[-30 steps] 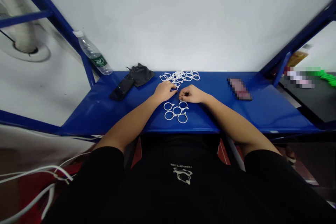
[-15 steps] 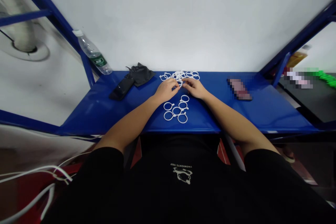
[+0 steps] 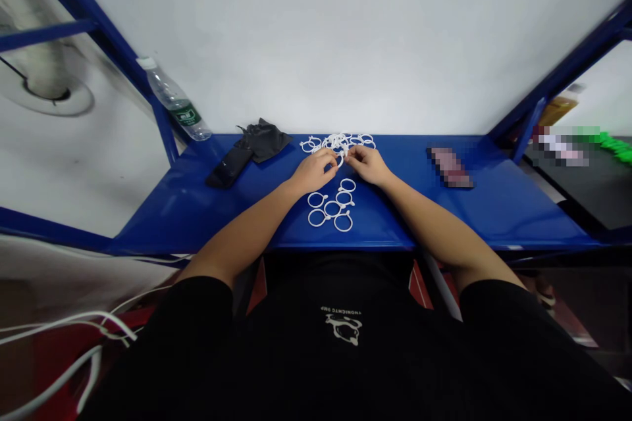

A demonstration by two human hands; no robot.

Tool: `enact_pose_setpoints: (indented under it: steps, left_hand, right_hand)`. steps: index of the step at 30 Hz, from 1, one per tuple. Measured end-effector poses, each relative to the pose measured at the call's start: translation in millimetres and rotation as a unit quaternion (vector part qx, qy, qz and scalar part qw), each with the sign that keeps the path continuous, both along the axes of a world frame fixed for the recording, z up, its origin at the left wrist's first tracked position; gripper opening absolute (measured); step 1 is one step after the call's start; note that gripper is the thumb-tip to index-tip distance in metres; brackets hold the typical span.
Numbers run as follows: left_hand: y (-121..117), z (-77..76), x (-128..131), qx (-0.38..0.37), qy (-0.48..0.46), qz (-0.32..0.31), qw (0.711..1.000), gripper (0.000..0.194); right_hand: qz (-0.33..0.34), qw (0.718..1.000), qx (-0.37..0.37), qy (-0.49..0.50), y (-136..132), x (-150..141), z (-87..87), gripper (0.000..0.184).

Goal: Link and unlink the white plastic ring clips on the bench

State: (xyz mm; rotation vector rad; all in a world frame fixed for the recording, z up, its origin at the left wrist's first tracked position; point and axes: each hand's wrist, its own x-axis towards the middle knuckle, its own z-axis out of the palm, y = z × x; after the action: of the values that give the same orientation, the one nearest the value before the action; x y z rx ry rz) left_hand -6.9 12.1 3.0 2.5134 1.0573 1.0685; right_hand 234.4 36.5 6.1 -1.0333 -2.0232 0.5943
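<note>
Between my two hands, just above the blue table (image 3: 395,204), is a white curtain ring (image 3: 340,160) with a small eyelet. My left hand (image 3: 313,171) pinches its left side between thumb and fingers. The fingertips of my right hand (image 3: 368,164) are closed on its upper right, by the eyelet; they partly hide it. Directly behind my fingers lies a heap of similar white rings (image 3: 336,140). Nearer to me, several loose white rings (image 3: 332,216) lie flat on the table, some touching each other.
A black phone (image 3: 229,167) and a crumpled black bag (image 3: 266,139) lie to the left. A plastic bottle (image 3: 180,105) leans by the blue frame. On the right lies a blurred, phone-like flat object (image 3: 450,167). The white wall (image 3: 326,46) closes off the back.
My right fingertips have closed in on the ring, which now sits a little further right and more upright between my hands. The loose rings in front have stayed put.
</note>
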Motion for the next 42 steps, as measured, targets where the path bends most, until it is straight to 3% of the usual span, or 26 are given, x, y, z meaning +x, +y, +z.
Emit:
enact_pose_setpoints:
  steps: [8,10,12,17,19,23,27,30,36,42]
  left_hand:
    - [-1.3,-0.6,0.8,-0.006,-0.006,0.018,1.000,0.010]
    - [-1.5,-0.1,0.6,-0.001,-0.006,0.019,1.000,0.008]
    - [-1.6,0.5,0.4,0.007,-0.008,0.017,1.000,0.008]
    - [-1.4,0.6,0.4,0.017,-0.012,0.012,1.000,0.007]
    - [-1.2,0.0,0.6,0.016,-0.011,0.003,1.000,0.008]
    - [-1.0,-0.2,1.3,0.015,-0.020,-0.020,0.999,0.007]
    - [-0.7,1.8,1.5,0.003,-0.043,0.019,0.999,0.011]
    - [-0.1,3.4,1.0,0.008,-0.047,0.028,0.998,0.003]
    - [1.3,3.8,1.2,0.020,-0.044,0.002,0.999,0.009]
    - [2.5,3.2,1.8,0.018,-0.035,0.019,0.999,0.012]
  right_hand:
    - [-0.176,0.982,0.004,-0.065,5.4,7.0,3.2,0.021]
    - [-0.192,0.979,0.000,-0.066,6.4,9.0,3.6,0.022]
    - [-0.170,0.984,-0.001,-0.047,5.9,8.9,3.7,0.025]
    - [-0.003,0.997,-0.061,0.051,-1.0,-0.1,3.1,0.044]
    - [0.022,0.997,-0.053,0.059,-4.0,-3.1,3.0,0.047]
    - [0.023,0.999,-0.003,0.033,-7.2,-3.6,3.6,0.044]
    - [0.050,0.998,0.041,-0.008,-10.2,-4.0,5.0,0.038]
    - [0.063,0.996,0.064,-0.027,-13.1,-6.2,5.9,0.036]
    - [0.040,0.994,0.082,-0.063,-18.9,-7.8,8.7,0.030]
    - [0.043,0.994,0.078,-0.068,-20.8,-9.4,8.7,0.027]
